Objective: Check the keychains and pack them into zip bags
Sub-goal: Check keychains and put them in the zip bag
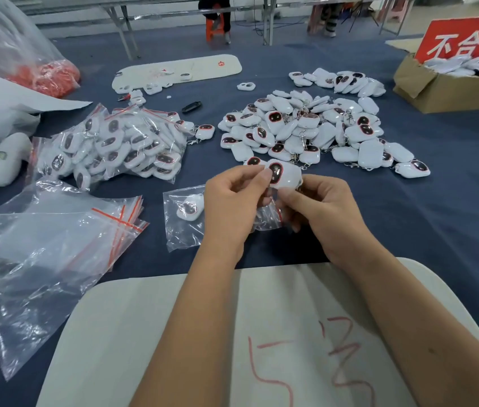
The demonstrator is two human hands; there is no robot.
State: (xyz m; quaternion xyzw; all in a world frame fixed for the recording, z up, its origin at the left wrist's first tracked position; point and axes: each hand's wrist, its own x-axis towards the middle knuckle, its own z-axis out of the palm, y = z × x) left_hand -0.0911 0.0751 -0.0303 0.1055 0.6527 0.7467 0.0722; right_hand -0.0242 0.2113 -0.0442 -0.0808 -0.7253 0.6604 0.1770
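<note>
A white keychain (283,175) with a dark, red-rimmed face is held above the blue table between both hands. My left hand (231,205) pinches its left edge with thumb and fingers. My right hand (322,211) grips it from below on the right. Under the hands lies a clear zip bag (184,221) with one keychain inside; part of it is hidden by my hands. A loose pile of keychains (308,127) lies beyond the hands. Empty zip bags (62,248) with red strips lie at the left.
Packed bags of keychains (115,145) are heaped at mid left. A cardboard box (444,89) with a red sign holds more keychains at the far right. A white board (179,71) lies farther back. A pale board (150,333) with red writing is under my forearms.
</note>
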